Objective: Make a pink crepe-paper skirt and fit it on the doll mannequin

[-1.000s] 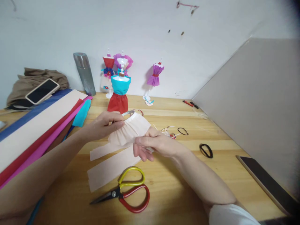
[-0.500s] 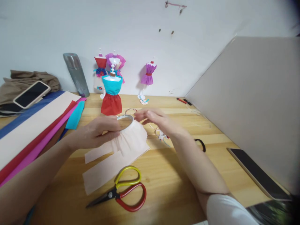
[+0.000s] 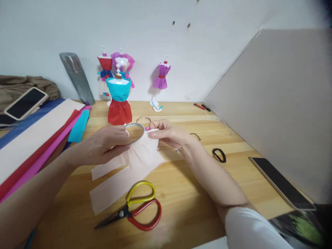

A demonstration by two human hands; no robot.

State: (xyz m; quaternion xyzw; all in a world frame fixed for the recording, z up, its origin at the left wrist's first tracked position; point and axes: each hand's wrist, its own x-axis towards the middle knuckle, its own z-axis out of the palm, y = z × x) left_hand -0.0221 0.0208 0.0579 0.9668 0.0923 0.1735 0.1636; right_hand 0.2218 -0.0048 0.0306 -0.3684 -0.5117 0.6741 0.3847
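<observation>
The desk (image 3: 186, 211) lies under the fingers of the left hand (image 3: 109, 141) and right hand (image 3: 171, 135), with pale strips (image 3: 111, 190) below the left ones and scissors (image 3: 126, 211) on the near side of both. Gathered paper (image 3: 142, 152) hangs between the fingers, the right ones narrowed to a pinch on its top edge just beside the ring (image 3: 143, 133), whose opposite side the left ones grip. A hard rightward pull could tear the thin-looking paper or flatten its folds, while a slack left hold could let the ring tilt.
</observation>
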